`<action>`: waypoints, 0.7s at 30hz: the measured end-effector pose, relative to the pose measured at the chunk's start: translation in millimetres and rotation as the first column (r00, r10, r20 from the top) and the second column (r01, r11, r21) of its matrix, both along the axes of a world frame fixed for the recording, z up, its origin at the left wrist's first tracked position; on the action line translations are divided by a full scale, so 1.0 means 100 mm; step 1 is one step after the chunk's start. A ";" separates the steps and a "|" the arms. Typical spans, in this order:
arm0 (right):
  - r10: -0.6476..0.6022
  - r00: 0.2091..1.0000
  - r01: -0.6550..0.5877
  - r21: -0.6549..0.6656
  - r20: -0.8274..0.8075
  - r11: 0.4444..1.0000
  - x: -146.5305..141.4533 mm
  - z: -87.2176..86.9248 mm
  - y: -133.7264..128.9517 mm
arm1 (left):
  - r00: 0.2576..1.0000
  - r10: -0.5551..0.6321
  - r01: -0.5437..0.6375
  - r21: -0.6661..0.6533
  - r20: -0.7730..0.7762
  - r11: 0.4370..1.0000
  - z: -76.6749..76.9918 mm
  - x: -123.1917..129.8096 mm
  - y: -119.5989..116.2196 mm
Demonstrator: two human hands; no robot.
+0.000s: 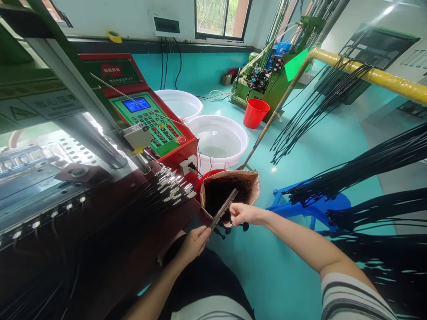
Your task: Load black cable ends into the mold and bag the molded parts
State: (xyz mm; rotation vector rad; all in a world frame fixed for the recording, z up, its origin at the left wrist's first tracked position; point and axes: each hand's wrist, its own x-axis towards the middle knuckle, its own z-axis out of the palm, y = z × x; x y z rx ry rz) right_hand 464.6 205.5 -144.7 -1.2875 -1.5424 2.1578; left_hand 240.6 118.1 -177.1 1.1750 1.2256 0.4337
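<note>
A narrow dark metal bar (224,209) slants over the mouth of a brown paper-lined bin (252,183). My left hand (194,242) is closed around the bar's lower end. Beside the bar's right side is my right hand (240,214), its fingers pinched together on something small and pale that I cannot make out. Small black pieces (245,226) hang just below my right hand and the bar. Inside the bin it is dark, with black material partly visible.
Black cables with metal ends (173,186) lie on the machine table at left, near a red control panel (191,149). White tubs (216,140) and a red bucket (256,113) stand beyond. Black cable bundles (360,169) hang at right over a blue stool (333,206).
</note>
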 end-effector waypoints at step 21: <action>0.169 0.986 -0.169 0.037 0.000 0.985 -0.17 -0.09 0.04 | 0.933 0.202 -0.159 -0.163 0.299 0.974 -0.15 0.12 -0.10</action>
